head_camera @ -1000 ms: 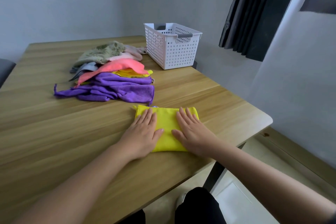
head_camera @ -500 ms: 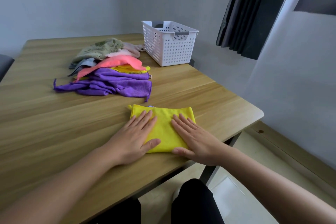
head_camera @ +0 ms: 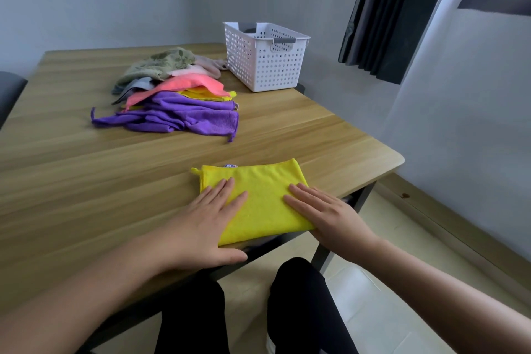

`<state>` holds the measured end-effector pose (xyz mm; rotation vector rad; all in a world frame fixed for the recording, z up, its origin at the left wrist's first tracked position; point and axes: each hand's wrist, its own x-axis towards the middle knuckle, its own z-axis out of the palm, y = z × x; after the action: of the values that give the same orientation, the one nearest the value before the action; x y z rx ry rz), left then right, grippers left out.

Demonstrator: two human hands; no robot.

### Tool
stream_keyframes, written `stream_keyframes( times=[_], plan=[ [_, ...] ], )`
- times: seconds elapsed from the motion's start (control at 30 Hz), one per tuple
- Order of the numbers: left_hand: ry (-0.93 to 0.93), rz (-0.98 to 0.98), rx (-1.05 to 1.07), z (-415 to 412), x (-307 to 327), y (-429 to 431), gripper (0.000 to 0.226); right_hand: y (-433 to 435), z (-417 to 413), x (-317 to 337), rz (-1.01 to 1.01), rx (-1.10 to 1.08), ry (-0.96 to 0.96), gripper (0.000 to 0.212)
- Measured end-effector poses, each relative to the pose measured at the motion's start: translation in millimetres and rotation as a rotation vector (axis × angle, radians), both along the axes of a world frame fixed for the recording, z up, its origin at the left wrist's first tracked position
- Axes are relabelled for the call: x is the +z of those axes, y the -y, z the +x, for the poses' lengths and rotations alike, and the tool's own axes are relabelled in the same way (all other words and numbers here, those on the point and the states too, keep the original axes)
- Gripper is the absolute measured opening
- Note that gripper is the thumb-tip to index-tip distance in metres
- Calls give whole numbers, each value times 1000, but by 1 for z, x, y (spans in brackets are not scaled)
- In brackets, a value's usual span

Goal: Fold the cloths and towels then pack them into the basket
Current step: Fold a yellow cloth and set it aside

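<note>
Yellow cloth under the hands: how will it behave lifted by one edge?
Probably floppy: the yellow cloth is thin folded fabric, so layers would likely sag open. It sits at the table edge; a pull nearer may drop it.

Left hand (head_camera: 207, 223), right hand (head_camera: 330, 217) (wider apart)
</note>
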<state>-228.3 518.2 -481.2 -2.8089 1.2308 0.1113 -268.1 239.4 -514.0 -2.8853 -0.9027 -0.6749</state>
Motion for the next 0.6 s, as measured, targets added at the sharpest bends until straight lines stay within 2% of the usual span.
stream_keyframes(
  times=[0.1, 0.23, 0.33, 0.43, 0.53, 0.6],
  plan=[
    [57, 6, 11, -7, -1, 0, 107, 10, 4, 10, -97, 19, -64, 80],
    [173, -40, 0, -11, 5, -5, 92, 20, 11, 29, -222, -33, -187, 73],
    [176, -100, 13, -12, 1, -4, 78, 5, 4, 34, -257, -68, -71, 79],
    [221, -119, 26, -13, -2, 1, 76, -36, -8, 20, -139, -33, -3, 88],
    [236, -117, 30, -12, -1, -3, 81, -65, -14, -2, -6, 27, 21, 55],
    [249, -107, 9, -12, -1, -8, 83, -59, -11, -4, 35, 65, -2, 45]
  ],
)
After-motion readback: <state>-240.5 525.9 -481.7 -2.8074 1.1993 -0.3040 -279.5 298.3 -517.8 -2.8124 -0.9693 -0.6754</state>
